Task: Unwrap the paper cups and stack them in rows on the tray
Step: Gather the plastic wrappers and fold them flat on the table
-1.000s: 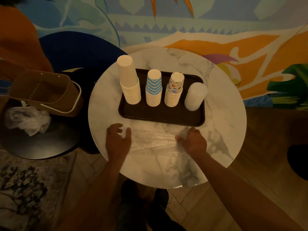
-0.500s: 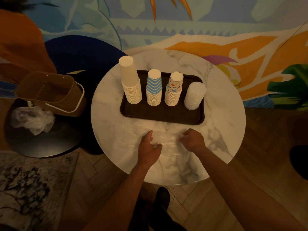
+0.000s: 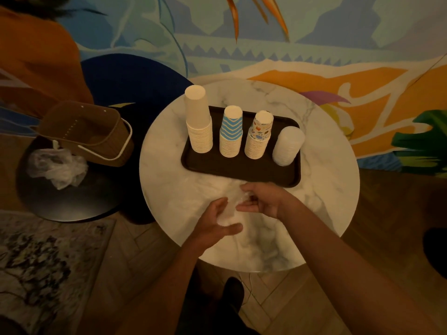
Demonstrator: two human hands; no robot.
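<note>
A dark tray (image 3: 232,169) on the round marble table (image 3: 326,165) carries a row of upturned cup stacks: a tall plain white stack (image 3: 198,123), a blue zigzag stack (image 3: 231,131), a stack with a colourful print (image 3: 259,135) and a short stack of clear cups (image 3: 287,146). In front of the tray lies a clear plastic wrapper (image 3: 231,201), bunched up between my hands. My right hand (image 3: 262,200) pinches its upper part. My left hand (image 3: 214,222) cups it from below with fingers curled around it.
A brown basket with a white handle (image 3: 89,134) sits on a low dark round table (image 3: 67,197) to the left, beside a crumpled plastic bag (image 3: 56,166). A patterned rug (image 3: 46,269) covers the floor at lower left. A painted wall rises behind the marble table.
Both hands have come together from wide apart on the flat wrapper, gathering it into a bunch at the middle of the table's front. The cup stacks and tray stayed put.
</note>
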